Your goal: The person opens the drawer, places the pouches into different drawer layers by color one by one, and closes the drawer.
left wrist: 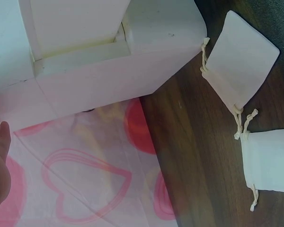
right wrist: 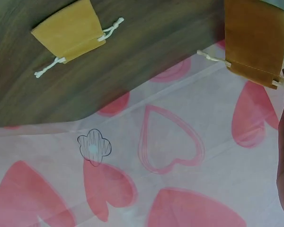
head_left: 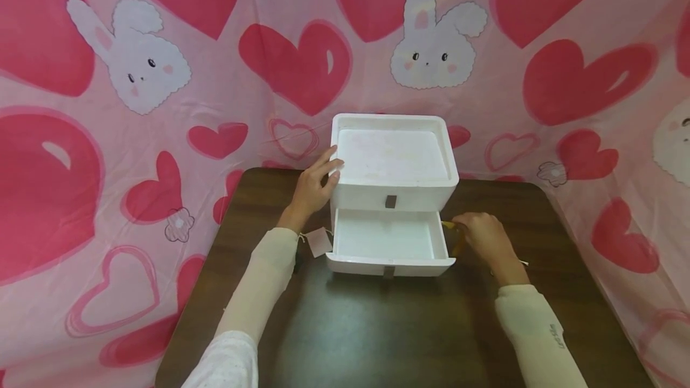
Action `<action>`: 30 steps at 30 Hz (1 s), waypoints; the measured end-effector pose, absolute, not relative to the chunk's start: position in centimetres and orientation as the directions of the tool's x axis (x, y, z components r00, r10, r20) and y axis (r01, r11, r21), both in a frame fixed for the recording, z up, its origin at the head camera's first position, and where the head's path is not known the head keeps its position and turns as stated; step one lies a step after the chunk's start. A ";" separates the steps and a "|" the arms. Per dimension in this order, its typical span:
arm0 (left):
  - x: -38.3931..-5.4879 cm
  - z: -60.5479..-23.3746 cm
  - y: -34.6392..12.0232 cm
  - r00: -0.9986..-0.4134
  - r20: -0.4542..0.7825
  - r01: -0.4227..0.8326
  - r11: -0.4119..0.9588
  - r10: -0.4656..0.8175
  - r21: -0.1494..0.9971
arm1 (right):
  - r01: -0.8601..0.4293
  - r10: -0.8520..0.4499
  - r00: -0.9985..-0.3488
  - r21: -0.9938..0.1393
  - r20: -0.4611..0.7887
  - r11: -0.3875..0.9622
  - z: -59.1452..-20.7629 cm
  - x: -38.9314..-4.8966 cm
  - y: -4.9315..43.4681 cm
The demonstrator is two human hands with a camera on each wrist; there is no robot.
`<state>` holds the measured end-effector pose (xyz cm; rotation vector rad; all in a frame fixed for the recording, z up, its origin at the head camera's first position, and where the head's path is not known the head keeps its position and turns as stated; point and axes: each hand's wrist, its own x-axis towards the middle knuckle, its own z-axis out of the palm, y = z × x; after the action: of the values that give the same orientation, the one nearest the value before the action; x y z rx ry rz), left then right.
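Observation:
A white two-tier drawer box (head_left: 358,197) stands on the table, its lower drawer (head_left: 385,235) pulled out with nothing seen inside. My left hand (head_left: 312,187) rests against the box's upper left side, fingers spread, tips at the rim. To the right of the drawer, my right hand (head_left: 485,241) pinches a mustard drawstring pouch (right wrist: 255,42) near its corded end; the pouch hangs up off the table. Another mustard pouch (right wrist: 73,33) lies on the tabletop. Two whitish drawstring pouches, one upper (left wrist: 241,59) and one lower (left wrist: 270,161), lie left of the box.
The dark wooden table (head_left: 377,328) has rounded far corners. Behind and beside it hangs a pink cloth (head_left: 215,88) printed with hearts and rabbits. A shallow raised rim (head_left: 388,117) runs around the top of the box.

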<state>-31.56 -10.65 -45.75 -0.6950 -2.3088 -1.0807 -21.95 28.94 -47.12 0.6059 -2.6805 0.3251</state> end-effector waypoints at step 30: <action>-31.4 -46.0 -10.5 -0.742 0.632 0.629 0.561 0.225 0.538 | -0.526 -0.404 -0.796 -0.184 0.451 0.830 -43.5 -21.7 23.5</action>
<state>-31.43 -10.54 -45.97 -0.6854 -2.2960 -1.0706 -21.67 23.51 -43.47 0.6946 -2.6136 0.4241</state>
